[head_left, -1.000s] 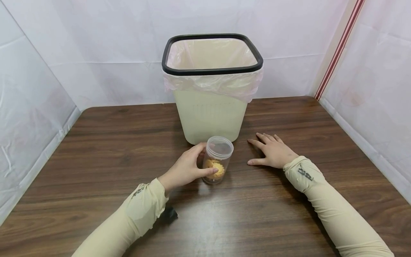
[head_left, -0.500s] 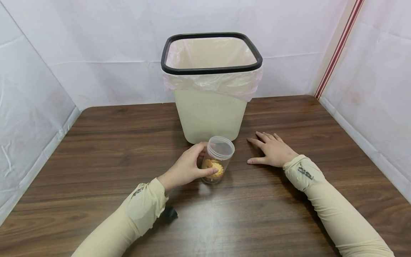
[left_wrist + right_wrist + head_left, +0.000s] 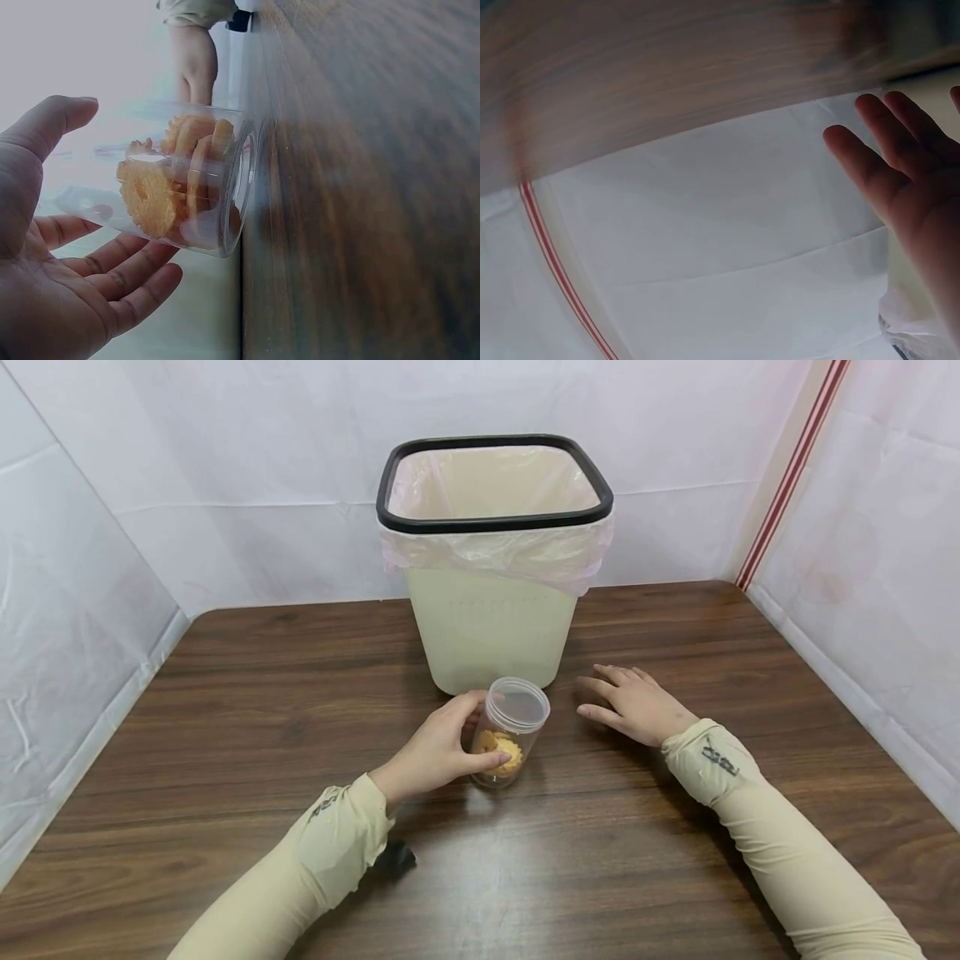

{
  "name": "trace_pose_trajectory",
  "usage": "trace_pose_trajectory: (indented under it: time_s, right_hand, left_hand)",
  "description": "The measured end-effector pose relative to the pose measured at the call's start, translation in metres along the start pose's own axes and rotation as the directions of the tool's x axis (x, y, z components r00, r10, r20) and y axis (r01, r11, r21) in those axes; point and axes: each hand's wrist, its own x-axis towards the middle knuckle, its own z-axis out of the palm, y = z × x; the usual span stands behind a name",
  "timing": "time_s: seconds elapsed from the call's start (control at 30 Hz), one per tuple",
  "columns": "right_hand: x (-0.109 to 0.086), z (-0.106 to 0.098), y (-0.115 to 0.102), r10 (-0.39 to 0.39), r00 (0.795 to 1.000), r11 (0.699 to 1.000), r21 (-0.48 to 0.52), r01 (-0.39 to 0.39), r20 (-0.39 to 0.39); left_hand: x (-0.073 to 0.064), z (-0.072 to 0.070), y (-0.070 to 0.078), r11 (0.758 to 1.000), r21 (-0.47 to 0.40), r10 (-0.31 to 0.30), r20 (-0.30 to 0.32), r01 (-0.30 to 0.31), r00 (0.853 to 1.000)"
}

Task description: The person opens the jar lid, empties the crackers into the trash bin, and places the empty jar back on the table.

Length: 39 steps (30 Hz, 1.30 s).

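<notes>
My left hand is holding a clear, cylindrical plastic jar; grasping seems done, scalloped golden biscuits are sitting inside, not taken out. Right of my grip, my right hand is holding nothing.

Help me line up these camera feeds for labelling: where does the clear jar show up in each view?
Head: the clear jar is just below centre, by the left hand, in front of the bin.
Left wrist: the clear jar is left of centre, base towards the right.
Right wrist: not visible.
Shared landmark: the brown tabletop, low in the head view, right side in left wrist, top in right wrist.
</notes>
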Motion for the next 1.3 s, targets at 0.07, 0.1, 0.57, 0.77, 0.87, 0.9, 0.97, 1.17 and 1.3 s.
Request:
trace_pose_trajectory:
  time_s: [0.07,0.1,0.57,0.77,0.87,0.9,0.97,1.17,1.3]
  right_hand:
    - [0.001,-0.001,-0.001,-0.023,1.0,1.0,0.004,0.023,-0.017]
    - [0.001,-0.001,-0.001,-0.033,0.999,0.999,0.007,0.033,-0.023]
    - [0.001,-0.008,-0.014,-0.097,0.992,0.988,0.115,0.106,-0.077]
    - [-0.001,-0.012,-0.021,-0.11,0.99,0.976,0.181,0.125,-0.092]
    - [-0.002,-0.015,-0.024,-0.12,0.987,0.97,0.197,0.139,-0.103]
    - [-0.002,-0.015,-0.025,-0.123,0.987,0.969,0.2,0.142,-0.106]
    - [-0.003,-0.017,-0.027,-0.132,0.985,0.966,0.206,0.153,-0.112]
    - [-0.004,-0.021,-0.033,-0.159,0.98,0.952,0.244,0.185,-0.121]
    - [-0.006,-0.024,-0.038,-0.174,0.975,0.939,0.277,0.206,-0.136]
  left_hand:
    - [0.0,0.0,0.0,1.0,0.003,0.002,0.0,-0.002,1.0]
    - [0.0,0.0,0.0,1.0,0.004,0.004,-0.001,-0.004,1.0]
    - [-0.001,0.001,0.002,0.997,0.056,0.051,-0.023,-0.05,0.998]
    - [-0.001,0.001,0.002,0.995,0.08,0.057,-0.028,-0.055,0.998]
    - [-0.001,0.001,0.003,0.995,0.085,0.058,-0.033,-0.055,0.998]
    - [-0.001,0.001,0.003,0.995,0.087,0.06,-0.034,-0.057,0.998]
    - [-0.001,0.001,0.004,0.994,0.09,0.065,-0.037,-0.062,0.997]
    - [-0.001,0.001,0.004,0.993,0.105,0.063,-0.038,-0.059,0.997]
    - [-0.002,0.001,0.004,0.992,0.114,0.063,-0.037,-0.059,0.997]
